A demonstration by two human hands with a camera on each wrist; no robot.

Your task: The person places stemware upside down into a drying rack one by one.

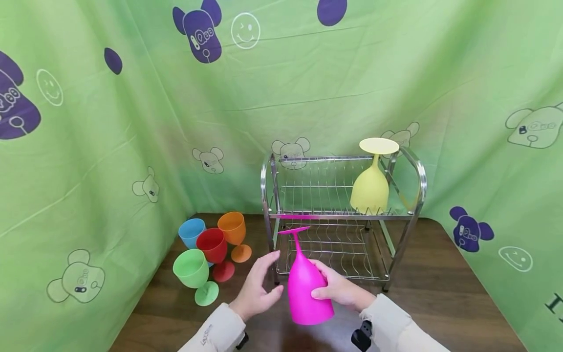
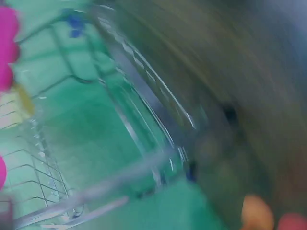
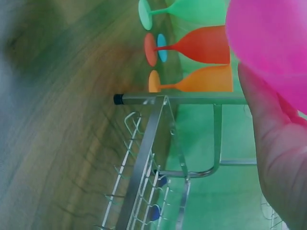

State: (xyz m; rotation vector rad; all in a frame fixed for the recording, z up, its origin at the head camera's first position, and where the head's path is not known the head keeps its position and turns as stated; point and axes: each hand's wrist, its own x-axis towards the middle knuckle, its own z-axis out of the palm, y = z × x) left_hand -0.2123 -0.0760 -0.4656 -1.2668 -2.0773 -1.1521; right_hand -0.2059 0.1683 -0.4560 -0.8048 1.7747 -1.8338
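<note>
My right hand (image 1: 340,288) grips a magenta goblet (image 1: 305,288) by its bowl, thumb in front. The goblet is upside down, its foot up and its rim toward me, in front of the metal dish rack (image 1: 336,215). Just left of the goblet, my left hand (image 1: 259,288) stands apart from it, fingers and thumb spread. In the right wrist view the magenta bowl (image 3: 273,43) fills the upper right corner beside the hand. A yellow goblet (image 1: 370,190) rests upside down at the right end of the rack's upper tier.
To the left on the wooden table (image 1: 448,293) stand a blue goblet (image 1: 191,231), an orange goblet (image 1: 231,227), a red goblet (image 1: 212,246) and a green goblet (image 1: 191,269), all upright. Green cloth (image 1: 246,107) hangs behind and at both sides. The rack's lower tier (image 1: 325,249) has wire slots.
</note>
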